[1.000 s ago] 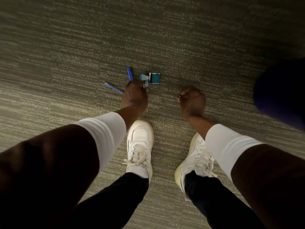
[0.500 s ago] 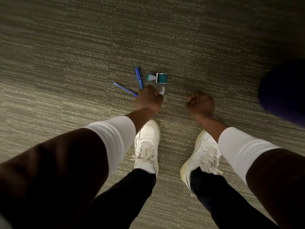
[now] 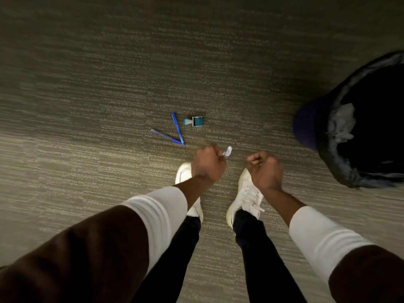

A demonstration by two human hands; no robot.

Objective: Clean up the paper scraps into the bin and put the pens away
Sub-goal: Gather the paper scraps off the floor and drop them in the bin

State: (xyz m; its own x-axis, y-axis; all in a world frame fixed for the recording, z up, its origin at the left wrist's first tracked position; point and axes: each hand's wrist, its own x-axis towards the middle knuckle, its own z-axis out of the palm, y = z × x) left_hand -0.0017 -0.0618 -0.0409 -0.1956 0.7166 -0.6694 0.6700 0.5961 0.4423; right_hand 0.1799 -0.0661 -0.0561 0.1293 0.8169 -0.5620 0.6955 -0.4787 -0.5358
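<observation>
My left hand [image 3: 207, 164] is closed around a small white paper scrap [image 3: 227, 152] that sticks out past the thumb side, held above my left shoe. My right hand [image 3: 265, 167] is a closed fist beside it; whether anything is inside is hidden. Two blue pens [image 3: 177, 129] lie on the carpet in a V shape, their tips meeting just ahead of my left hand. The dark bin [image 3: 328, 154] with a black liner stands at the right, with pale crumpled paper [image 3: 342, 125] inside.
A small teal and white stamp-like object [image 3: 195, 121] lies on the carpet right of the pens. My white shoes [image 3: 244, 193] and dark trouser legs are below the hands. Grey striped carpet [image 3: 87, 84] stretches all around.
My left hand has lifted off the floor with the paper scrap and drawn back from the pens. The view has pulled back and shifted, so the bin now shows at the right.
</observation>
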